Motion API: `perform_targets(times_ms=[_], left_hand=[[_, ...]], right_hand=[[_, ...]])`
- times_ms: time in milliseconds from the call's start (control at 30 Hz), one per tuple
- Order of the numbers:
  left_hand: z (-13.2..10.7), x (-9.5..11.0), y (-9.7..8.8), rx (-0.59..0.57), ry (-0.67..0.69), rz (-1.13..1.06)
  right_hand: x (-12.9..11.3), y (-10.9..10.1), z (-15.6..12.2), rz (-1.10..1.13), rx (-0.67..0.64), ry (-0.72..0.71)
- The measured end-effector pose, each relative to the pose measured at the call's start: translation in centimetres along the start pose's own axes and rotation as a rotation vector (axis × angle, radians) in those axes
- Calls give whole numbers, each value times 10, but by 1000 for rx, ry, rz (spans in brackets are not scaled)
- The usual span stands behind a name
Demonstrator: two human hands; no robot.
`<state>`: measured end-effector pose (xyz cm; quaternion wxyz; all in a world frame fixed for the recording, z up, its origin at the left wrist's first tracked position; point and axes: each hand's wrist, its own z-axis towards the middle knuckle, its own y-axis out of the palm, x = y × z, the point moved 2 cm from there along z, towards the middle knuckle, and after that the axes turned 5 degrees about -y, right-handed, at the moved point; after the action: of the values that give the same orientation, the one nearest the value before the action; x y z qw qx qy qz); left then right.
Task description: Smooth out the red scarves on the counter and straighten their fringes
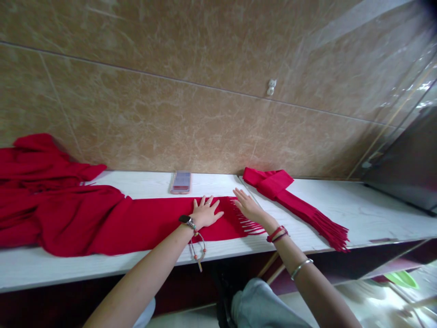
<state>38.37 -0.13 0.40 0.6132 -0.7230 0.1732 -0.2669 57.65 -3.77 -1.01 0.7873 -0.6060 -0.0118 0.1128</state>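
A red scarf [153,223] lies stretched along the white tabletop, its right end flat and fringed, its left part running into a rumpled heap. My left hand [205,213] rests on the flat part, palm down and fingers spread. Over the fringe at the scarf's right end is my right hand [248,206], fingers extended and holding nothing; whether it touches the threads I cannot tell. To the right, another red scarf [283,187] lies folded and knotted over itself, its fringed tail pointing to the table's front edge.
More red cloth [44,164] is heaped at the left against the tiled wall [153,114]. A phone [181,182] lies behind the scarf near the wall. At the far right stands a dark grey appliance or cabinet [406,168]. A green basin [403,279] is low at the right.
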Motion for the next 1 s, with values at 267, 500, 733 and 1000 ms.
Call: perform_targets(times_ms=[267, 500, 733, 1000], left_hand=[[2, -2, 2, 9, 15, 2], [2, 0, 5, 14, 12, 5], [-14, -19, -19, 84, 19, 75], [-54, -68, -5, 85, -15, 96]], right_hand=[[11, 3, -33, -207, -245, -101], [10, -10, -24, -140, -69, 116], [-51, 8, -4, -58, -97, -171], [-22, 9, -14, -260, -125, -275]])
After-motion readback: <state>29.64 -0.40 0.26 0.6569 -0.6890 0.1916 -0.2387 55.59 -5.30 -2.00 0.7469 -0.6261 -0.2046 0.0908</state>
